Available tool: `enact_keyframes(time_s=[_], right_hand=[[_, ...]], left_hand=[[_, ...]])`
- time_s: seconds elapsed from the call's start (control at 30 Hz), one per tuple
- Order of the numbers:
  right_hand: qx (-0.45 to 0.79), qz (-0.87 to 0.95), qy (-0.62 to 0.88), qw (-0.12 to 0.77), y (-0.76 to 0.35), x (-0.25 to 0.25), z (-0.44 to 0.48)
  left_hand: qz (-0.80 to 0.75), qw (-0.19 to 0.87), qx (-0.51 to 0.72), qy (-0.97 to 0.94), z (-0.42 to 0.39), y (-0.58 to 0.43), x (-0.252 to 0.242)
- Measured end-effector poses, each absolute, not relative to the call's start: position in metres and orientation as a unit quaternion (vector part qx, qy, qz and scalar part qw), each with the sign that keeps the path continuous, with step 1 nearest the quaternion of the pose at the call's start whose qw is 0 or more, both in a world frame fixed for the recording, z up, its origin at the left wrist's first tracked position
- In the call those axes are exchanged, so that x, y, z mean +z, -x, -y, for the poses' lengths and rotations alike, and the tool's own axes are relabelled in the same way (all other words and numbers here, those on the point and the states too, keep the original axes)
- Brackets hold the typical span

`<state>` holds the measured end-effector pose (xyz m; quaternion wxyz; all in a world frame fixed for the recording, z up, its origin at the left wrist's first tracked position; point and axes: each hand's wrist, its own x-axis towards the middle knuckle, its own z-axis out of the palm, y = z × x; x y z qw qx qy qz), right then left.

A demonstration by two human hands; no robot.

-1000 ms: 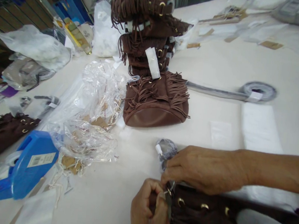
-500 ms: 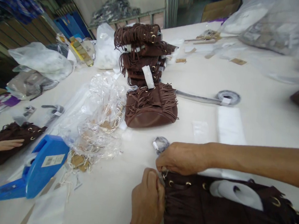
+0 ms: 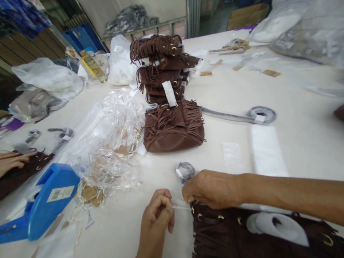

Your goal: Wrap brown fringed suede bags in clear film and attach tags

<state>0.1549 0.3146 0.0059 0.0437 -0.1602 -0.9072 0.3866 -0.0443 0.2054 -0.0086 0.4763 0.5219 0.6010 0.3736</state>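
A dark brown fringed bag (image 3: 240,247) with gold eyelets lies at the lower right, a rolled white sheet (image 3: 283,228) poking out of its top. My right hand (image 3: 207,188) is closed at the bag's upper left corner; its fingertips are partly hidden. Just left of that corner, my left hand (image 3: 156,224) pinches a thin white string (image 3: 180,207) stretched toward my right hand. Beside my right knuckles sits a small wrapped grey coil (image 3: 186,170). Farther back lies another brown fringed bag (image 3: 174,135), in front of stacked brown bags (image 3: 162,70).
A blue tape dispenser (image 3: 48,202) stands on the left, near crumpled clear plastic (image 3: 108,135) with stringed tags. Another person's hands (image 3: 0,166) rest on a brown bag at the left edge. A grey rolled strap (image 3: 262,115) and white sheets (image 3: 268,149) lie behind my right arm.
My left hand has moved left, away from the bag's corner, drawing the white string taut. My right hand stays at the corner. The other person's second hand has come into view.
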Motion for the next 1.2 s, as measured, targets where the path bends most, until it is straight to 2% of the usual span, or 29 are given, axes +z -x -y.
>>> enact_keyframes(time_s=[0.1,0.23,0.33,0.5,0.87,1.07,1.2], right_hand=[[0.336,0.926,0.168,0.02,-0.154,0.016,-0.313],[0.242,0.949,0.201,0.026,-0.147,0.04,-0.305],[0.286,0.934,0.213,0.04,-0.137,0.05,-0.297],[0.323,0.92,0.22,-0.016,-0.125,0.056,-0.296],[0.381,0.894,0.234,0.016,-0.13,0.053,-0.303],[0.354,0.909,0.22,0.022,-0.13,0.045,-0.306],[0.398,0.881,0.25,0.046,-0.135,0.045,-0.311]], left_hand=[[-0.584,0.556,0.418,-0.419,-0.205,0.049,0.004],[-0.576,0.561,0.449,-0.391,-0.2,0.047,0.016],[-0.576,0.555,0.456,-0.39,-0.198,0.046,0.023],[-0.573,0.553,0.467,-0.384,-0.198,0.046,0.027],[-0.574,0.554,0.498,-0.338,-0.199,0.042,0.024],[-0.562,0.565,0.493,-0.349,-0.202,0.046,0.02],[-0.57,0.566,0.511,-0.307,-0.198,0.043,0.015]])
